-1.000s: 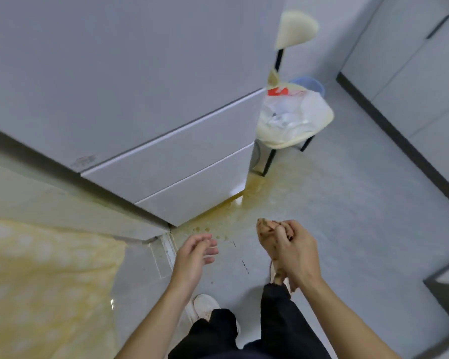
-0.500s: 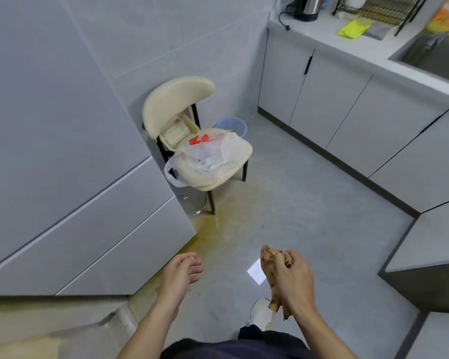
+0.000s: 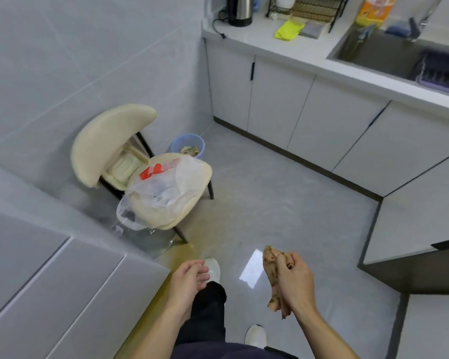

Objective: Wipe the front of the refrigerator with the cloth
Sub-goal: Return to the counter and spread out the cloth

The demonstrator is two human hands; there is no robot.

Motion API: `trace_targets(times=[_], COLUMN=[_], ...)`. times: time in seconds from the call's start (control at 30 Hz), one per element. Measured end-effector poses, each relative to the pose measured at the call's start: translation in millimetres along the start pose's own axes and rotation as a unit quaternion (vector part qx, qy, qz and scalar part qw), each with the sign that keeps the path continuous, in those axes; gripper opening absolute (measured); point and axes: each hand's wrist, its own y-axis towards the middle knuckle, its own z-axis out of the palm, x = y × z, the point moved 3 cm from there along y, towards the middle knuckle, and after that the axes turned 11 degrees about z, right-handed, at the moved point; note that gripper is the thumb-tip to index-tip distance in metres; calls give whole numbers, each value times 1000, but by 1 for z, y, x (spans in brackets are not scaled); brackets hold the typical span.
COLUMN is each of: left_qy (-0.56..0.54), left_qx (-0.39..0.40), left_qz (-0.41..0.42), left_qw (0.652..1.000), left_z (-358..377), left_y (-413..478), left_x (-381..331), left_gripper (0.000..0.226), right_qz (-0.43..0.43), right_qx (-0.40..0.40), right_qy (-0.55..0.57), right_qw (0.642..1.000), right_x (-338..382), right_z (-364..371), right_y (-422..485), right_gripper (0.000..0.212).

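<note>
Right fingers (image 3: 287,259) are curled tight round the cloth (image 3: 271,264), a brown wad bunched in the right hand (image 3: 294,281) at about 5 o'clock, with a tail hanging out under the fist. Left fingers (image 3: 201,274) are loosely bent and hold nothing; the left hand (image 3: 188,279) hangs at 6 o'clock, near the fridge corner but not touching it.

The grey floor (image 3: 283,203) fills the middle, with a yellowish smear along the fridge base. The fridge (image 3: 49,294) takes up 8 o'clock, and you can see its drawer fronts. The bench (image 3: 283,51) runs across 1 to 2 o'clock. A cream chair (image 3: 114,136) sits at 10 o'clock with a plastic bag (image 3: 166,187) on the seat and a blue bin (image 3: 189,143) behind it.

Progress-wise, the cloth is well apart from the fridge, so no wiping is going on right now. The panels look clean enough, but I honestly can't tell if they've been wiped. My guess is the whole front is left to do.
</note>
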Motion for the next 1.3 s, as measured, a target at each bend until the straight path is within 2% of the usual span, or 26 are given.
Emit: trace_targets(times=[0.23,0.47,0.83,1.1,1.3], left_qy=[66,103,101,110,80], left_qx=[90,133,136,136,128], left_qz=[11,39,41,51,45], left_qw=[994,985,985,983,988], left_z=[26,53,180,285,332], left_y=[117,193,291,344,391], left_x=[-73,-152,-243,-327,-371], left_gripper=[19,18,23,23,23], right_qz=[35,46,21,-11,11], right_qx=[-66,-102,-95,-56,-41], right_qy=[53,106,124,79,96], right_qw=[996,988,987,995,995], right_x=[61,130,241,330,376], right_z=[22,29,-9,-65,-83], right_y=[53,92,237,353,410], right_gripper=[21,18,17,15,16])
